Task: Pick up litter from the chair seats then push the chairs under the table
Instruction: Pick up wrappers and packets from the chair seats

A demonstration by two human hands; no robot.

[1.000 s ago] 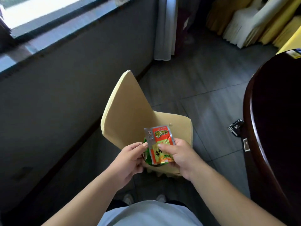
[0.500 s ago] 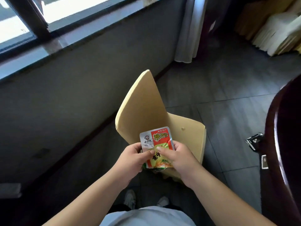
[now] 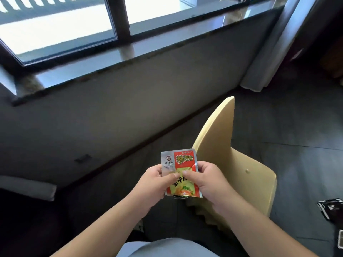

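A red, yellow and silver snack wrapper (image 3: pixel 179 165) is held upright in front of me by both hands. My left hand (image 3: pixel 154 184) pinches its left edge, thumb on the front. My right hand (image 3: pixel 207 180) grips its right side, thumb across the middle. A sliver of something green shows under the wrapper's lower edge. Behind and to the right stands a chair with a pale yellow cover (image 3: pixel 239 169), its back towards the window wall. The part of the seat that shows has nothing on it. The table is out of view.
A grey wall under a dark window sill (image 3: pixel 130 58) runs across the view on the left. A grey curtain (image 3: pixel 267 52) hangs at the upper right. A dark patterned object (image 3: pixel 331 210) sits at the right edge, over the dark tiled floor (image 3: pixel 297 127).
The view has swung left and up: the window now fills the top and the dark table has left the frame. Both hands still hold the wrapper, now left of the chair.
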